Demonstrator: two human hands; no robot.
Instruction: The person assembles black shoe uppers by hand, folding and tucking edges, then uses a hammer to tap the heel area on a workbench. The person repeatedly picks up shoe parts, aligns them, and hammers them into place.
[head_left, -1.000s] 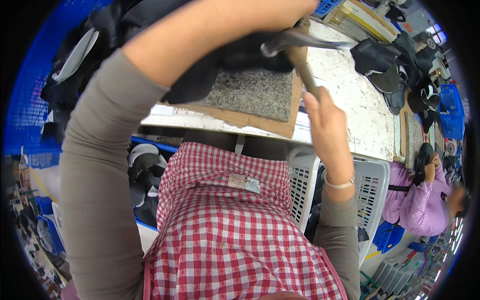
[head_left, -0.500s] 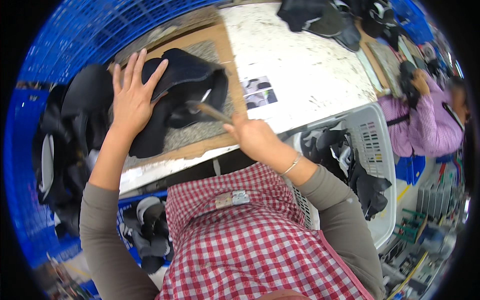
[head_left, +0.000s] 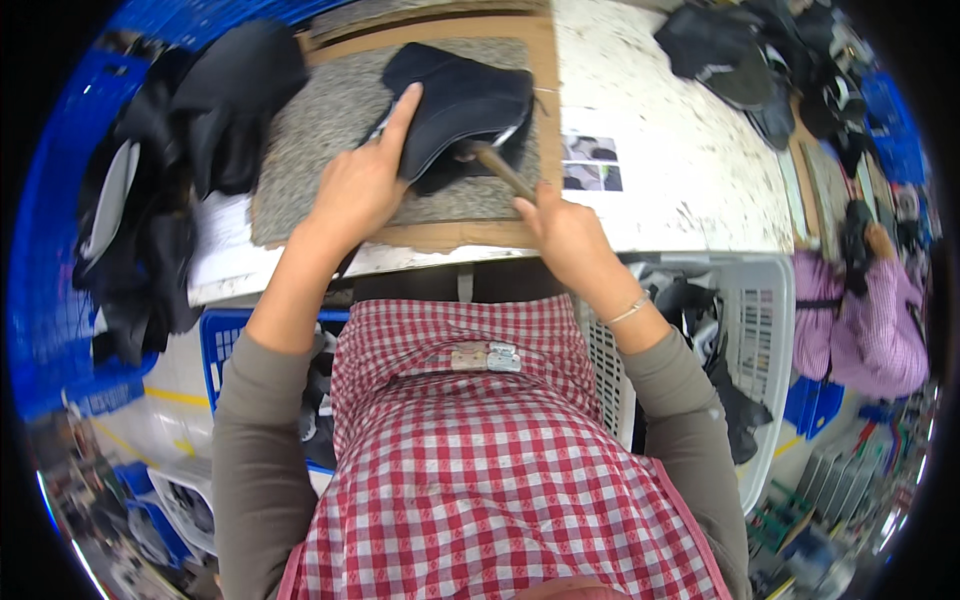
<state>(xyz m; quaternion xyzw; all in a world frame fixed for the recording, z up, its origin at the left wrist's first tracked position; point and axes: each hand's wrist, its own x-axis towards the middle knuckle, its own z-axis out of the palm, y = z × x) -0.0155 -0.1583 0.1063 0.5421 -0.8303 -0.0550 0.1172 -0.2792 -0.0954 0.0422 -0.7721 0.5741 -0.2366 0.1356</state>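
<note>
A black shoe upper (head_left: 455, 100) with pale edges lies folded on a grey textured pad (head_left: 310, 130). My left hand (head_left: 362, 190) grips its left edge, the index finger stretched along the top and the other fingers bent, partly hidden. Closed round the wooden handle of a small hammer (head_left: 505, 172), my right hand (head_left: 572, 235) is just right of the pad's front corner. The hammer's head is blurred and partly hidden at the upper's lower opening.
White table (head_left: 690, 190) with a printed photo sheet (head_left: 592, 163) beside the pad. More black uppers (head_left: 235, 90) hang at left; others (head_left: 740, 60) lie far right. A grey basket (head_left: 765, 330) of pieces stands right of me. A co-worker in pink (head_left: 865, 330) works beyond it.
The upper has been turned and now lies more compactly on the pad. My left hand has gone from spread flat on it to gripping its edge. The hammer remains in my right hand.
</note>
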